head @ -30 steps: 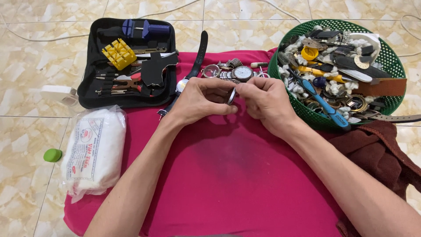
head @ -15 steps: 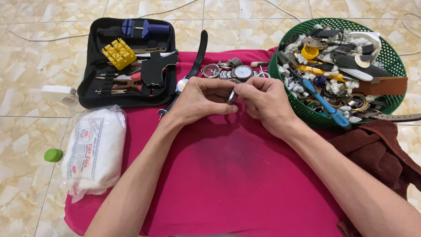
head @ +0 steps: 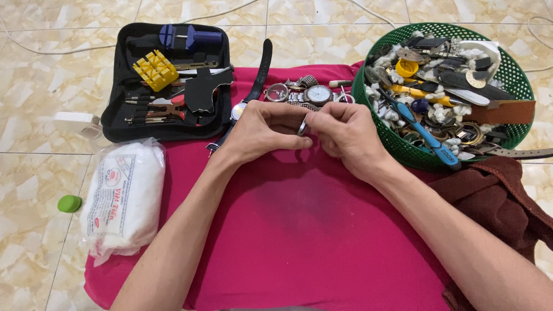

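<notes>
My left hand point(head: 262, 129) and my right hand point(head: 345, 135) meet over a magenta cloth point(head: 299, 230), fingertips together. Between them they pinch a small round silver metal piece point(head: 302, 125), like a watch case or ring; most of it is hidden by my fingers. Just beyond my hands lie several wristwatches point(head: 305, 93) with metal bands, and a watch with a long black strap point(head: 262, 63) runs up from under my left hand.
A black zip case of watch tools point(head: 173, 80) with a yellow holder lies open at the back left. A green basket point(head: 507, 75) full of straps and parts stands right. A white packet of cotton point(head: 124, 196), a green cap point(head: 69, 203) and a brown cloth point(head: 495, 196) lie around.
Both hands stay in the same place; only the fingers shift slightly on the small metal piece.
</notes>
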